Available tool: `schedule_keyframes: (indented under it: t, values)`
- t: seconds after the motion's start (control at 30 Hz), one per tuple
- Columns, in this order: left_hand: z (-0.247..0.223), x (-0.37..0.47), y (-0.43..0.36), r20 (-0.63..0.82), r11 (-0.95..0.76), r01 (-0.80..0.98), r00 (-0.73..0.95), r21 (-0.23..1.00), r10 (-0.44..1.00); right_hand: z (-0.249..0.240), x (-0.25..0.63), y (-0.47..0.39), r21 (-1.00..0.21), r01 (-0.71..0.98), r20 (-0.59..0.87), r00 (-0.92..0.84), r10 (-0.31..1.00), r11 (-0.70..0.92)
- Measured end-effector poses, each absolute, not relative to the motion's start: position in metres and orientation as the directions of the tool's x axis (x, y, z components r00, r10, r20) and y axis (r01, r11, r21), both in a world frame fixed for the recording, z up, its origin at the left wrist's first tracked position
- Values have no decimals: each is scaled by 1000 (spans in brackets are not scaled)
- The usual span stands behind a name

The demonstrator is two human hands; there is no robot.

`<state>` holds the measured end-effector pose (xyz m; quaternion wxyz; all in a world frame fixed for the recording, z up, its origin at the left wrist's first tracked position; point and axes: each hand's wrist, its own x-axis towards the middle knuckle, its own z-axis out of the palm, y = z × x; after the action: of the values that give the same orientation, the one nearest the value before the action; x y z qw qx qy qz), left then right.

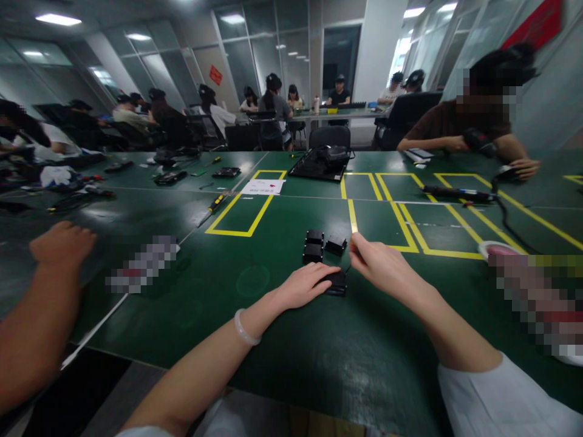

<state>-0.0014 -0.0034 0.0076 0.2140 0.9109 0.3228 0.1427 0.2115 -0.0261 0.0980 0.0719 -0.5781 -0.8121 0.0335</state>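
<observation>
My left hand (310, 285) lies over the upper part of a small black box-shaped part (337, 285), its fingers wrapped on it against the green table (282, 334). Just to the right, my right hand (371, 258) is closed in a pinch at the end of a thin dark cable or strip near that part. Behind my left hand two black blocks (314, 245) stand one behind the other. Another black block (336, 244) sits slightly turned between them and my right fingers.
Yellow tape rectangles (228, 232) mark the table. A screwdriver (215, 203) and a white paper (262, 186) lie left of centre, a black panel (316, 170) behind. Another person's arm (40, 315) reaches in at left; a person (478, 121) sits across at right.
</observation>
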Motion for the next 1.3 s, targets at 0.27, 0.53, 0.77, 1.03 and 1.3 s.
schedule_keyframes:
  t: [0.27,0.53,0.77,1.03,1.3]
  values:
    - [7,-2,-3,128,-701,521,752,487,647,96,210,-24,-99,951,57,-290,955,295]
    - [9,-2,-4,125,-699,527,749,483,651,98,212,-25,-137,934,78,-321,944,329]
    - [10,0,-3,119,-704,524,756,479,644,95,210,-24,-89,950,67,-295,953,300]
    - [7,-1,-3,117,-699,531,750,479,651,94,213,-26,-139,925,99,-343,934,355]
    - [9,0,-3,117,-701,529,753,478,647,94,212,-25,-130,933,85,-325,942,334]
